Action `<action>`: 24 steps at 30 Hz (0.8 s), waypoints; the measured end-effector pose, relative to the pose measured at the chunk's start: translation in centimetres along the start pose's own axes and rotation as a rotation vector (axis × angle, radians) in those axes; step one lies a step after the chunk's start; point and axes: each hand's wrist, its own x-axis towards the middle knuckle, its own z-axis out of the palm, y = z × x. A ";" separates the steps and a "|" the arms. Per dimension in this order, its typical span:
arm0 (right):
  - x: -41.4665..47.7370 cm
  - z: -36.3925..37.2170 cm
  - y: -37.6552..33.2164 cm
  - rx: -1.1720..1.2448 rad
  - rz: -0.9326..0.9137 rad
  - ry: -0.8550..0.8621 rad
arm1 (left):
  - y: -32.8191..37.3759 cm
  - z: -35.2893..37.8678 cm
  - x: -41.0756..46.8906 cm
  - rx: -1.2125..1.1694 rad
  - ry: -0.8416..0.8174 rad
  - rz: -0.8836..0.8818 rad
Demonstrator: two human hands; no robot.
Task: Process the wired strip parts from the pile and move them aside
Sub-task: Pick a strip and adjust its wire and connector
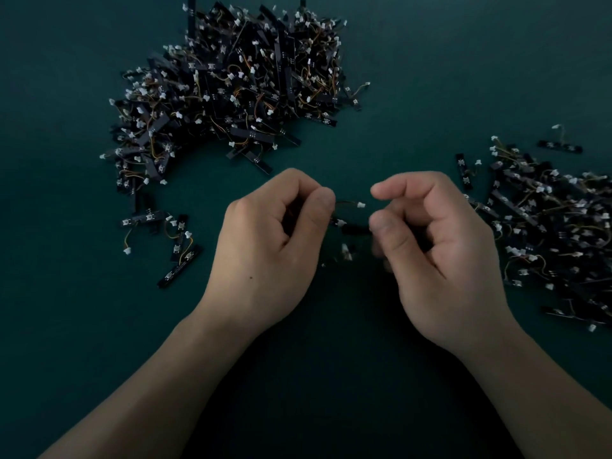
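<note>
The left hand [265, 246] grip pinches a wired strip part [354, 229]; right hand [440, 253] grip unclear.

Dim, bluish light; dark shadow between the forearms; right fingertips motion-blurred.

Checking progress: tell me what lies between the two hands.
In the head view, a wired strip part spans the gap between the left hand and right hand, its white connector showing.

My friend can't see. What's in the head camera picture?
The left hand pinches a wired strip part, its other end at the blurred right hand, above a green table. A large pile of parts lies beyond, a second pile at the right.
</note>
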 end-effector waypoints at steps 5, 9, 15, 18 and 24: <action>-0.1 -0.1 0.4 0.085 -0.016 0.097 | 0.0 -0.2 -0.2 0.012 -0.079 0.012; 0.1 -0.2 0.6 0.156 -0.014 0.163 | 0.1 -0.3 -0.2 0.087 -0.155 0.055; 0.0 -0.1 0.6 0.099 -0.024 0.028 | 0.0 -0.3 -0.1 0.023 -0.186 0.117; 0.0 -0.3 0.5 0.105 -0.020 -0.009 | 0.1 -0.2 -0.2 0.006 -0.159 0.084; -0.1 -0.1 0.4 0.131 0.047 -0.035 | 0.2 -0.3 -0.1 -0.008 -0.132 0.085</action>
